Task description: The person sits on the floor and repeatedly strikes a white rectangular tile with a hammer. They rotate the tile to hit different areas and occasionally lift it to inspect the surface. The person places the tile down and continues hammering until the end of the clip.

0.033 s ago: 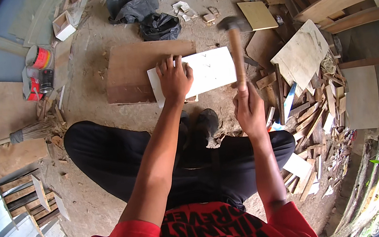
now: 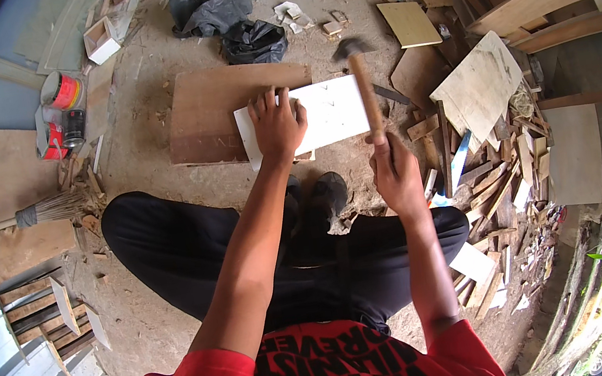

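Left hand (image 2: 276,121) spread flat, pinning white board (image 2: 329,111) on brown panel (image 2: 217,111) on dirt floor; right hand (image 2: 395,175) fisted round hammer (image 2: 362,83), head raised over board's right end; nailing looks underway, no driven nail discernible.

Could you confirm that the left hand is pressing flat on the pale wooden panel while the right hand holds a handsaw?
Not quite: the head view shows the right hand holding a wooden-handled hammer, not a handsaw. The left hand does press flat on the pale wooden panel.
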Available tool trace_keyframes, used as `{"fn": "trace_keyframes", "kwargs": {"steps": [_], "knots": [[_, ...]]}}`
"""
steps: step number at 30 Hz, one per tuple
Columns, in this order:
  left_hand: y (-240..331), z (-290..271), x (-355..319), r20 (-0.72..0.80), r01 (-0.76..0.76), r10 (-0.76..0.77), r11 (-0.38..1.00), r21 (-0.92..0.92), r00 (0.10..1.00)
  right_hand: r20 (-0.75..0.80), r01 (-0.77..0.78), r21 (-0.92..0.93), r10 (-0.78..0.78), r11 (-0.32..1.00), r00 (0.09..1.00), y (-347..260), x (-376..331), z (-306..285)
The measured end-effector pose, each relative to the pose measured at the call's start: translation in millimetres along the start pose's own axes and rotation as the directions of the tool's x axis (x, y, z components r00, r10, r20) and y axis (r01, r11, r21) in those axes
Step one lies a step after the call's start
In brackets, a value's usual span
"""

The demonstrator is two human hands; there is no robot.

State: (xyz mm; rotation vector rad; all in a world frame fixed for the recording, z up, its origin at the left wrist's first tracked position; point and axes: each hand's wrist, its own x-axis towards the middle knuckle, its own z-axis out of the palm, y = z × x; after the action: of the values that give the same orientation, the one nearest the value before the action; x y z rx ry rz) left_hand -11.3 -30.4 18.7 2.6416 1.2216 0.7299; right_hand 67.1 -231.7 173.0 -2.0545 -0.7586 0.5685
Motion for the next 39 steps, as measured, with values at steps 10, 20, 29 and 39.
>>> {"fn": "trace_keyframes", "kwargs": {"steps": [10,20,29,39], "knots": [[-1.6,1.0,3.9,0.042,0.022,-0.022,1.000,0.008,0.999,0.087,0.213,-0.245,-0.197,0.946,0.977,-9.3,20.9,-20.5],[3.2,4.5,4.5,0.023,0.038,-0.039,0.999,0.023,0.999,0.198,0.479,-0.460,-0.440,0.748,0.876,11.4,24.5,-28.7],[0.1,5.7,6.6,0.035,0.047,-0.048,0.998,0.029,0.998,0.188,0.202,-0.283,-0.152,0.937,0.970,0.2,23.3,-37.1],[0.6,6.5,11.2,-0.053,0.021,-0.021,1.000,0.002,0.998,0.255,0.292,-0.334,-0.212,0.896,0.943,16.9,24.5,-35.6]]}}
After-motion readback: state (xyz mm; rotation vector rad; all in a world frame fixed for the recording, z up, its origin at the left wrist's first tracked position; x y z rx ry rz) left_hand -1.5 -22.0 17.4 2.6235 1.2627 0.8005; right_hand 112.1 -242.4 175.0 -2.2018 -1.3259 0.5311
